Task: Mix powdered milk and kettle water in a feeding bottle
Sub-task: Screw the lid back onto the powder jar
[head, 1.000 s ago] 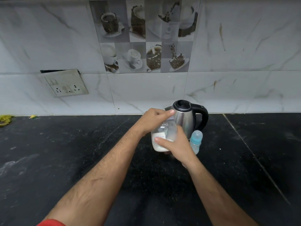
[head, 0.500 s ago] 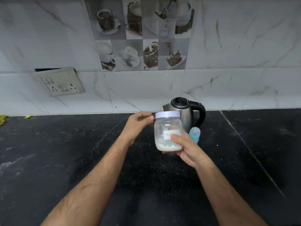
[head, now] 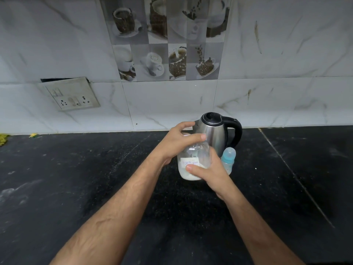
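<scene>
Your right hand [head: 211, 174] wraps the clear milk-powder jar [head: 193, 163] low on its side, above the black counter [head: 95, 188]. Your left hand [head: 179, 139] is clamped over the jar's lid. Just behind to the right stands the blue-capped feeding bottle [head: 228, 157], touching the steel kettle [head: 215, 131] by the tiled wall [head: 277, 54].

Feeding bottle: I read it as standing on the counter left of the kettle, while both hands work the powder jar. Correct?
Not quite. In the head view the feeding bottle stands right of the powder jar, in front of the kettle toward its handle side, not to its left. The rest holds: the right hand grips the jar and the left hand covers its top.
</scene>
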Demonstrator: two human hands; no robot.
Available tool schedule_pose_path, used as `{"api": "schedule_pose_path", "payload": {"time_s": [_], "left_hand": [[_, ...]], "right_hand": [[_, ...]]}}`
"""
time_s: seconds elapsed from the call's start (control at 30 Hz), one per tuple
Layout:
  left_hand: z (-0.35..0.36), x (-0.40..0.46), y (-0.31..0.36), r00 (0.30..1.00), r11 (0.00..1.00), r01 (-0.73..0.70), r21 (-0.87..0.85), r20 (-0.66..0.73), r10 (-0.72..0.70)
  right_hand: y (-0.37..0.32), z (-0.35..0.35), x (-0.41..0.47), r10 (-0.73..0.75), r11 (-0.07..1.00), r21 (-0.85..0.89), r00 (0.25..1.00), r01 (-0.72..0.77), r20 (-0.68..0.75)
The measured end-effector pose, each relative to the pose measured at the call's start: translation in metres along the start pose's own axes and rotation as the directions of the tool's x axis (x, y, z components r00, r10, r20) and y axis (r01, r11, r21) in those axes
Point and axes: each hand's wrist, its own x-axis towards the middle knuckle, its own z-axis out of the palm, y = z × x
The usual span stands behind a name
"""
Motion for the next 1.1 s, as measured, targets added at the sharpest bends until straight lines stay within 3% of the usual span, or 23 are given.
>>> {"api": "schedule_pose_path", "payload": {"time_s": [0.3, 0.47, 0.7, 0.93, 1.1], "left_hand": [[-0.001, -0.004, -0.011, 0.995, 0.984, -0.055, -0.169, 0.071, 0.068], [0.000, -0.001, -0.011, 0.997, 0.991, -0.046, -0.124, 0.063, 0.054], [-0.001, -0.013, -0.055, 0.997, 0.999, 0.048, -0.023, 0.056, -0.047], [0.010, -0.033, -0.126, 0.976, 0.975, 0.190, -0.112, 0.127, -0.175], [0.022, -0.023, -0.154, 0.994, 0.994, 0.109, -0.028, 0.016, -0.109]], "right_hand": [[0.006, 0.009, -0.004, -0.021, 0.991, 0.134, 1.000, 0.018, 0.017], [0.011, 0.004, 0.000, -0.015, 0.989, 0.148, 0.998, 0.007, 0.058], [0.048, -0.011, -0.005, 0.081, 0.997, -0.013, 0.994, -0.080, 0.075], [0.086, -0.033, -0.015, 0.179, 0.972, -0.155, 0.984, -0.175, 0.017], [0.102, -0.041, -0.010, 0.225, 0.928, -0.303, 0.974, -0.218, -0.012]]}}
